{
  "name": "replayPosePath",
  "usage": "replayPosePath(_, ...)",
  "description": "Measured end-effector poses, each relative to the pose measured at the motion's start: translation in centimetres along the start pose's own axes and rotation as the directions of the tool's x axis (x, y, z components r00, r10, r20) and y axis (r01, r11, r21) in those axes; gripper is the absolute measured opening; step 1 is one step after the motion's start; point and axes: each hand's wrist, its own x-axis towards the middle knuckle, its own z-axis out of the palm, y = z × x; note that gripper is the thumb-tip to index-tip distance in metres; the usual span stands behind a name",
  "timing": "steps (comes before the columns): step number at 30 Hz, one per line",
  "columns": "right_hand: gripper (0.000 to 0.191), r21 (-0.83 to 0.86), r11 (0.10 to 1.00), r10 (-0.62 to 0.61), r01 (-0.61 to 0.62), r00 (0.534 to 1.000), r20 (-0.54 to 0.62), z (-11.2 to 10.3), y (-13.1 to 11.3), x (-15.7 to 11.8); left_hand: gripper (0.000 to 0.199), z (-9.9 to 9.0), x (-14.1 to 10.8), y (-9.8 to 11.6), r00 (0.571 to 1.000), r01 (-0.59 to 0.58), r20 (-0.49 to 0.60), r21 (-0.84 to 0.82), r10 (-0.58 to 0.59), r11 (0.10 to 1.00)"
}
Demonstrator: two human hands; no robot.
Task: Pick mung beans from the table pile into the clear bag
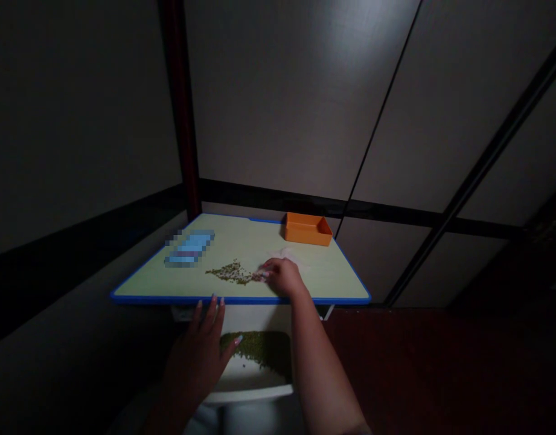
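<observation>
A small spread of greenish grains [230,272], perhaps mung beans, lies on the pale tabletop [241,238]. At its right end my right hand [284,276] rests low over the table, fingers bent and drawn together at a few mixed, lighter and reddish bits; what they pinch, if anything, is hidden. My left hand [200,344] has its fingers spread, tips at the blue front edge of the table. Beneath it, an open white drawer or tray [250,382] contains a heap of green grains [259,347], and my left thumb extends over that heap.
An orange open box [307,234] stands at the table's back right corner. A blurred-out blue rectangle [191,248] lies at the left. Faint whitish powder or a mark [287,252] shows behind my right hand. Dark panelled walls [278,109] border the table.
</observation>
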Motion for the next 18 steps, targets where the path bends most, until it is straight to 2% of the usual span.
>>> replayPosePath(4,0.024,0.133,0.991,-0.013,0.019,0.999,-0.046,0.2,0.9,0.2,0.069,-0.1,0.0,0.0,1.000,0.003,0.017,-0.009,-0.003,1.000)
replayPosePath(7,0.027,0.201,0.980,0.034,-0.012,0.994,-0.107,0.1,1.4,0.4,0.070,-0.1,0.0,0.0,1.000,-0.002,0.011,-0.019,0.002,1.000)
replayPosePath(11,0.025,0.061,0.993,0.110,-0.100,0.978,-0.177,-0.1,1.1,0.5,0.070,-0.2,0.0,0.2,1.000,-0.009,-0.013,-0.031,0.009,0.999)
replayPosePath(15,0.024,-0.027,0.990,0.132,-0.137,0.983,-0.125,0.4,0.3,0.8,0.068,-0.7,-0.1,0.3,1.000,-0.004,-0.007,-0.020,0.004,1.000)
replayPosePath(18,0.024,0.010,0.992,0.129,-0.128,0.988,-0.089,1.0,0.2,1.2,0.070,-0.8,0.0,0.3,1.000,-0.009,-0.012,-0.019,0.009,1.000)
